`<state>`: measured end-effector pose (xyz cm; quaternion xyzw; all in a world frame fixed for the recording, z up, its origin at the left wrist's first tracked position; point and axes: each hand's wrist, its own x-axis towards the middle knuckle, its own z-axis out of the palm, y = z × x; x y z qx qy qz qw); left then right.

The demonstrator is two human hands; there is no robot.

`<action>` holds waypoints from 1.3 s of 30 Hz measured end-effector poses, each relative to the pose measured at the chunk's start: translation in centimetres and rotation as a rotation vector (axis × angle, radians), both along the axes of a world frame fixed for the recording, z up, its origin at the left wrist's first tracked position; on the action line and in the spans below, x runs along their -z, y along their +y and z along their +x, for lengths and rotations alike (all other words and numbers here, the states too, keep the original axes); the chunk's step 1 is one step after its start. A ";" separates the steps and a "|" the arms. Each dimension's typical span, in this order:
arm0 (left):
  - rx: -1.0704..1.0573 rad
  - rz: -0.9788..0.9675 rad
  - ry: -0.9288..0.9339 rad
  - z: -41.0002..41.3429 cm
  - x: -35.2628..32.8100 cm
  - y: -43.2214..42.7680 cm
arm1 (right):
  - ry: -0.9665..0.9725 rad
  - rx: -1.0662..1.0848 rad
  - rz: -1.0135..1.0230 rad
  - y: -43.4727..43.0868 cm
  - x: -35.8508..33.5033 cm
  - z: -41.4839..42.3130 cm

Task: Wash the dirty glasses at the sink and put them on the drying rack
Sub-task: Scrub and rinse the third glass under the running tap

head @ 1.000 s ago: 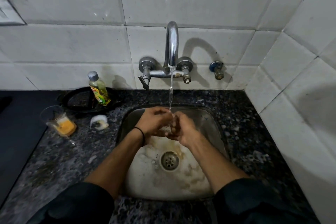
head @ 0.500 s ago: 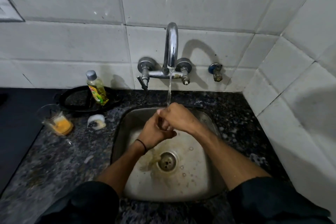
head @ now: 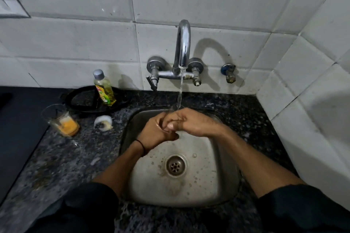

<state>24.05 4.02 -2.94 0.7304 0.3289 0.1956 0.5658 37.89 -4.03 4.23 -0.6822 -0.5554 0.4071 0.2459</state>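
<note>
On the far left of a dark speckled counter [head: 62,159], a dirty glass [head: 61,120] with orange residue leans beside a black pan [head: 85,100], a bottle of yellow dish liquid [head: 104,89] and a white soap scrap [head: 103,122]. Over the steel sink [head: 217,157], a person's left hand [head: 154,132] is curled closed around a clear glass [head: 173,110], mostly hidden, whose rim shows at the far side. The right hand [head: 191,122] folds over it, fingers wrapped around the same glass. Water [head: 180,92] from the chrome tap [head: 182,43] falls into the glass's mouth.
</note>
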 end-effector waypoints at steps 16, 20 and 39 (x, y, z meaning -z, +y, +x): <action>0.133 0.333 0.229 -0.6 -1.2 1.4 | 0.112 0.006 -0.034 -1.4 1.2 -0.6; -0.051 0.658 0.145 0.1 -0.1 -0.4 | 0.429 0.278 -0.104 -0.7 1.3 -1.7; -0.004 0.679 0.107 -1.1 1.2 -0.3 | 0.581 0.194 -0.062 -2.8 1.3 -3.4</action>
